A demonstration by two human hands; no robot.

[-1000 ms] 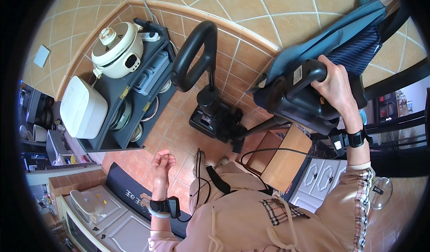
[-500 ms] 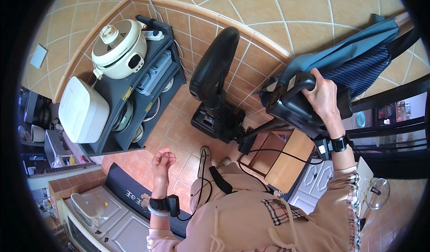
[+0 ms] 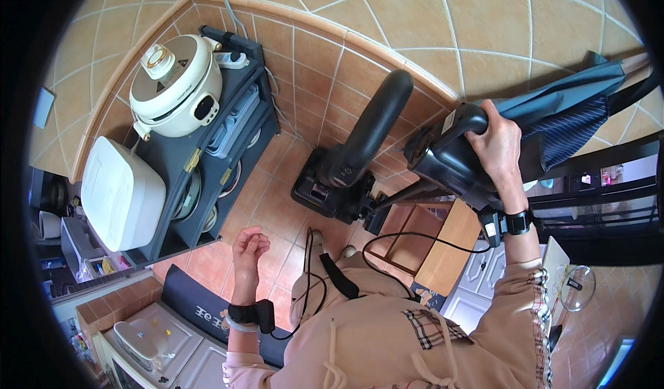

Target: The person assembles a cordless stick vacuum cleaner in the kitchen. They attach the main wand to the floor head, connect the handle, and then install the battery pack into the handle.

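Observation:
My right hand (image 3: pixel 496 150) is wrapped around the loop handle of a black vacuum-cleaner-like machine (image 3: pixel 453 157) at the right. From the machine's body a dark pole slants down and left toward a black base (image 3: pixel 321 192) on the floor; I cannot tell whether they are joined. A long, rounded black part (image 3: pixel 384 119) rises from that base and leans right, near the tiled wall. My left hand (image 3: pixel 250 246) hangs in the air over the floor, fingers loosely curled with nothing in them. Each wrist wears a black strapped device, with a black cable.
A dark grey shelf cart (image 3: pixel 180 136) at left carries a cream cooker (image 3: pixel 180 88) and a white box-shaped appliance (image 3: pixel 124 192). Blue and striped cloths (image 3: pixel 570 122) hang beside the machine. A wooden stool (image 3: pixel 448 247) stands below it; a dark mat (image 3: pixel 197 306) lies by the cabinets.
The long black part on the base has swivelled and now leans further right. My right hand keeps its hold on the machine, and my left hand stays nearly still. The view has shifted slightly.

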